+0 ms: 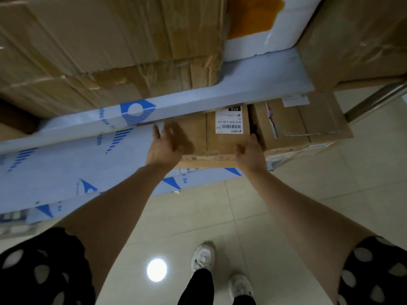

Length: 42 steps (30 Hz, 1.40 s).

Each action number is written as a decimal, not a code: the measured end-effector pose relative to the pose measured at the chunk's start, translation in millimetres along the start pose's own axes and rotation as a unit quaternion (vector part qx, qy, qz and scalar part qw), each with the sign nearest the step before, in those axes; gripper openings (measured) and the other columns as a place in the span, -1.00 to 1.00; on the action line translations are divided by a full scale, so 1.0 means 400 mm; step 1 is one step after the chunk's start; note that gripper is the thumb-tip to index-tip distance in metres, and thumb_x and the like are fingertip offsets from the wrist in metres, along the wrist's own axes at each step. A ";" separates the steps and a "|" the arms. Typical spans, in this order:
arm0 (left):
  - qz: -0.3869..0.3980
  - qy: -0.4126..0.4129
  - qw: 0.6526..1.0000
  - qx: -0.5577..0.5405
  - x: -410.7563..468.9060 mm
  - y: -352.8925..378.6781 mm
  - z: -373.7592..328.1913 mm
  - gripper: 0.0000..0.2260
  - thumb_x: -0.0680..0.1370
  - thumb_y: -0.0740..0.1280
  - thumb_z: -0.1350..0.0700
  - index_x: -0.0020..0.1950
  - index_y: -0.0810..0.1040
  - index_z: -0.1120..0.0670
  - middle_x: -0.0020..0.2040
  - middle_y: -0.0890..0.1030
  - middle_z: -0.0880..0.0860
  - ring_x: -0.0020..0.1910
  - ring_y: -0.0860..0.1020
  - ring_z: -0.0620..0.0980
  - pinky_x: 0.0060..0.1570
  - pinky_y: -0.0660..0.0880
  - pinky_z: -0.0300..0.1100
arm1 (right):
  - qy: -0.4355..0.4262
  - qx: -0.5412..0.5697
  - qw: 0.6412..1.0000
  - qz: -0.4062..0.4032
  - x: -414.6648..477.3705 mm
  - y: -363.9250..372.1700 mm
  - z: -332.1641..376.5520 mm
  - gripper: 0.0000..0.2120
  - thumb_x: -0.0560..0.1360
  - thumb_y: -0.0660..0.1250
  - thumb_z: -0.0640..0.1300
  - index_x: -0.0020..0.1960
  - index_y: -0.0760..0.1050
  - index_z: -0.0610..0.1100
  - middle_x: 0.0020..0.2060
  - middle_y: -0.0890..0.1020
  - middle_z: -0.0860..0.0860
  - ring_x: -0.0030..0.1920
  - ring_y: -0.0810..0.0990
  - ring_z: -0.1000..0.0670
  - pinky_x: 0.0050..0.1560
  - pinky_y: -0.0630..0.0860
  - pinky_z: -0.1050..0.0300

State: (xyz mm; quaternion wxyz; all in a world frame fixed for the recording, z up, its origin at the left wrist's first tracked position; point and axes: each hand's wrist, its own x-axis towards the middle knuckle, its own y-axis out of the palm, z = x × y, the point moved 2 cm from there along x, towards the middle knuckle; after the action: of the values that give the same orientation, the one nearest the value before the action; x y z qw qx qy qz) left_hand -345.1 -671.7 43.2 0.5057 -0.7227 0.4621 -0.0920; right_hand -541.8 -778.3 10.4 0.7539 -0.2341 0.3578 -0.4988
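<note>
A brown cardboard box [215, 142] with a white shipping label [229, 120] sits on the lower shelf, its near edge sticking out past the shelf front. My left hand [164, 146] is at the box's left side with fingers spread and blurred, the thumb pointing up. My right hand [251, 154] grips the box's near right corner, fingers curled over the edge. Both forearms reach forward from the bottom of the view.
A second cardboard box [295, 126] stands right of the first. Large taped cartons [105, 51] fill the upper shelf [198, 100], which is covered in white-blue film. A metal rail [374, 100] runs at right. Tiled floor [286, 205] and my white shoes [202, 258] lie below.
</note>
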 end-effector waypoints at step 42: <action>-0.039 -0.424 0.856 -0.292 -0.694 -0.041 0.214 -0.36 0.32 0.55 -0.08 0.20 0.43 0.27 0.03 0.55 0.18 -0.05 0.57 0.12 -0.10 0.56 -0.07 | -0.014 -0.053 0.964 0.259 -0.491 -0.109 0.136 -0.78 0.40 0.49 -0.11 -0.09 0.46 -0.11 -0.12 0.60 0.01 -0.15 0.57 -0.04 -0.21 0.39 0.22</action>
State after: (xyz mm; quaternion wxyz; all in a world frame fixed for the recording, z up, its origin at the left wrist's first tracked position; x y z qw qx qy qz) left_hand -438.7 -404.1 108.9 0.4141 -0.8236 0.1804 0.3430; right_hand -573.7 -615.1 135.7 0.8489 -0.1801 0.4211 -0.2638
